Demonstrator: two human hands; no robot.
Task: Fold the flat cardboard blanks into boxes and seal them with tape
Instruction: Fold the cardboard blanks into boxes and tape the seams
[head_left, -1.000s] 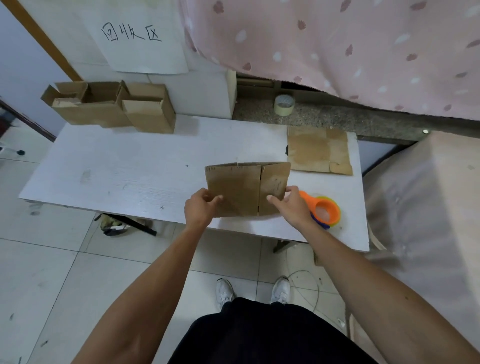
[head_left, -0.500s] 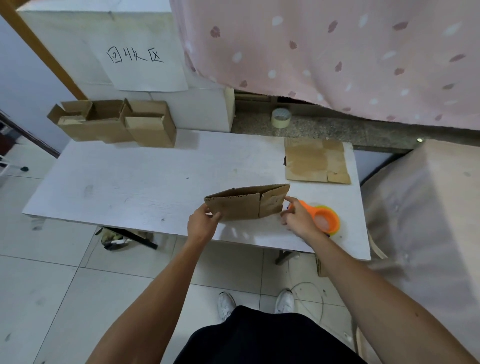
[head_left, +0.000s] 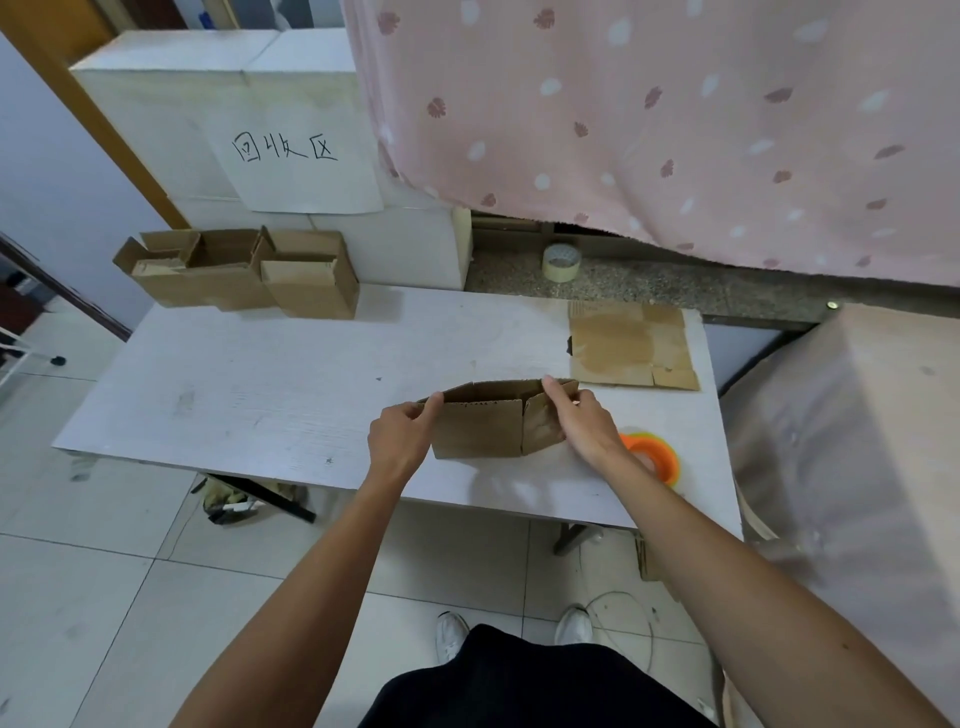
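Obs: left hand (head_left: 402, 434) pinches the upper left corner of the cardboard blank (head_left: 483, 426); right hand (head_left: 579, 421) grips its top edge near the right-hand crease. The blank is upright over the near part of the table (head_left: 260, 395), walls parted only slightly at the top. I cannot tell whether its lower edge touches.

Judgement: the step is squaring the sleeve. I would press the two held corners toward each other, let the creases bend rather than the panels, and stop at right angles.

The orange tape dispenser (head_left: 652, 457) lies just beside the right wrist. Flat blanks (head_left: 631, 351) sit far right, folded boxes (head_left: 249, 273) far left. A tape roll (head_left: 561, 262) sits on the stone ledge (head_left: 675, 283) under a pink curtain (head_left: 649, 119); tiled floor (head_left: 104, 597) below.
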